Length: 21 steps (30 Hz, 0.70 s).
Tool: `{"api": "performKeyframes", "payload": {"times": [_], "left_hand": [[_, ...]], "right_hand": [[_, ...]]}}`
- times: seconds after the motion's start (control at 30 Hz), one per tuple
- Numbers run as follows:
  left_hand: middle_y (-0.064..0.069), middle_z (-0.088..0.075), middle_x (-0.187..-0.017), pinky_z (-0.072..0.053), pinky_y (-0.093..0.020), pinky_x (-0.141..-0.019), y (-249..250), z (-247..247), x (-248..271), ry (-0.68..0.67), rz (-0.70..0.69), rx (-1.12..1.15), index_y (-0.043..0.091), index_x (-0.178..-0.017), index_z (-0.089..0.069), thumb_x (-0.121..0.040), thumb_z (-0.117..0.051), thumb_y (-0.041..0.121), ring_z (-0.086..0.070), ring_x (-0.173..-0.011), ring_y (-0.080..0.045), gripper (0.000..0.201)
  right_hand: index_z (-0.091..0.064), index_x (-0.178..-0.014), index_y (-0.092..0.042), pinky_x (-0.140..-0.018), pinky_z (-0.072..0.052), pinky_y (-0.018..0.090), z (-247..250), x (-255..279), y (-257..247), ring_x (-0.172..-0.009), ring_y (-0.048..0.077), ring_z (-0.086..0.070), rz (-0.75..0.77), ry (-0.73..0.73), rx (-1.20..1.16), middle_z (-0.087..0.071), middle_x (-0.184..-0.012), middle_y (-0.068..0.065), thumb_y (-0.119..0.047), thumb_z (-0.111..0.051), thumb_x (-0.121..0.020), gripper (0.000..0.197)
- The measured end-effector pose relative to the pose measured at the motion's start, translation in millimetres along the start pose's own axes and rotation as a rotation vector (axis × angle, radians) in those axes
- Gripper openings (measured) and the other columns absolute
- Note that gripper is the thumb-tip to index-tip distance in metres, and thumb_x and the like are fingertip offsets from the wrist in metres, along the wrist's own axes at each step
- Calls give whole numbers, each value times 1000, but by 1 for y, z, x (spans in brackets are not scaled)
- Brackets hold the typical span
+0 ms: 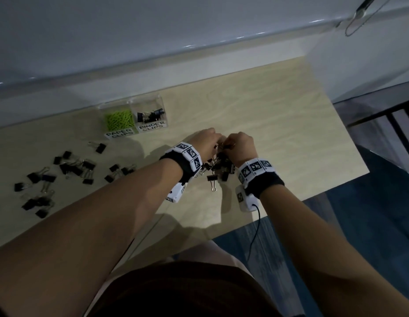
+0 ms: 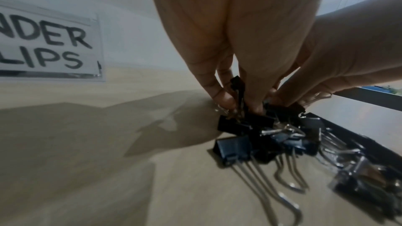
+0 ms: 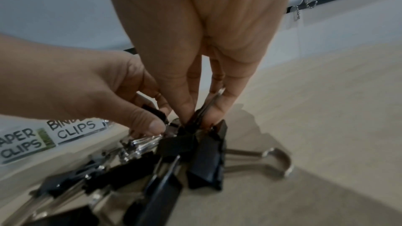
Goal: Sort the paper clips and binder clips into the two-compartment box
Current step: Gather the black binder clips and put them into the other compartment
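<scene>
Head view, nearest first: two bare forearms with marker wristbands reaching out over the pale wooden table (image 1: 279, 115). Just past the wrists, both hands buried in a tangled clump of black binder clips (image 1: 218, 167) sitting on the table. Left hand (image 1: 204, 143) with fingertips pinched on clips at the top of the clump, right hand (image 1: 241, 145) pinched right beside it, so both clamped on clips and practically touching each other. Close-ups from the wrists: wire handles hooked through each other, so probably two hands needed to tease the bunch apart or scoop it up in one go. Can't tell which.

Off to the left, a second scatter of loose binder clips (image 1: 61, 177) spread flat on the table, well apart from the clump, still waiting to be sorted.

Further back, near the wall, the clear two-compartment box (image 1: 134, 117). Left compartment labelled PAPER CLIPS, holding a heap of green paper clips (image 1: 118, 121). Right compartment labelled BINDER CLIPS, holding a handful of black ones (image 1: 150, 115), with room left. No loose paper clips spotted on the table, so looks like just the binder clips to go.
</scene>
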<state>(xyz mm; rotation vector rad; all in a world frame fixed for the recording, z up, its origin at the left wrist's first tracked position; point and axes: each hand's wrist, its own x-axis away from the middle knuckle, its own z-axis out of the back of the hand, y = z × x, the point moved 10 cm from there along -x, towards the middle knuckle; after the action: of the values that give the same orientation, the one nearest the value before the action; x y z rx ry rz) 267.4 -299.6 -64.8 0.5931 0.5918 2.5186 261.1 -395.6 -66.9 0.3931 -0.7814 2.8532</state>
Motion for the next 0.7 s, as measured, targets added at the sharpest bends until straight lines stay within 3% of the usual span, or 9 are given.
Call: {"api": "performKeyframes", "payload": {"times": [0.17,0.23,0.3,0.4,0.53,0.6,0.7], "left_hand": [[-8,-53,-105,-50,-40,-80,-11,9,8,46,66,-62,14,-104,-61,-88,-56,15,-56,-92,-28,17],[-8,-54,-104,-50,-39,-80,-17,13,14,68,79,-68,13,-103,-64,-89,-54,16,-56,-92,-27,18],[-6,-56,-103,-51,-39,-81,-22,18,22,84,86,-61,14,-102,-64,-88,-55,19,-58,-90,-26,17],[-2,-58,-97,-48,-32,-75,-35,27,38,122,107,-20,15,-96,-64,-87,-57,23,-58,-85,-21,14],[-2,-58,-92,-37,-23,-70,-59,45,63,177,171,87,14,-91,-64,-84,-61,21,-51,-78,-14,11],[-2,-59,-89,-38,-23,-69,-70,56,76,219,196,160,12,-89,-66,-81,-64,18,-52,-77,-14,10],[-4,-63,-81,-46,-25,-67,-79,81,90,327,179,315,9,-83,-68,-79,-65,12,-57,-72,-14,6]], "right_hand": [[-71,-83,-4,-73,-47,26,1,6,-4,-84,28,-61,-9,11,-28,-67,-88,14,-12,-72,-71,15],[-71,-80,-4,-71,-46,19,4,10,1,-80,22,-63,-48,25,-111,-68,-82,7,-10,-75,-69,13],[-69,-70,-11,-67,-45,13,7,12,8,-75,17,-66,-118,41,-238,-66,-74,-1,-8,-77,-67,9],[-65,-62,-20,-65,-47,17,14,10,9,-71,13,-65,-158,58,-311,-65,-69,-4,-9,-78,-67,18],[-70,-80,-11,-68,-47,21,8,6,-16,-73,13,-58,-58,-45,-151,-64,-79,2,-10,-71,-76,4],[-69,-89,-10,-66,-44,20,-5,7,-21,-75,14,-56,-37,-92,-21,-63,-88,4,-10,-68,-80,10],[-69,-88,-11,-70,-48,21,-16,9,-22,-74,19,-59,-28,-89,76,-68,-91,9,-4,-64,-78,13]]}}
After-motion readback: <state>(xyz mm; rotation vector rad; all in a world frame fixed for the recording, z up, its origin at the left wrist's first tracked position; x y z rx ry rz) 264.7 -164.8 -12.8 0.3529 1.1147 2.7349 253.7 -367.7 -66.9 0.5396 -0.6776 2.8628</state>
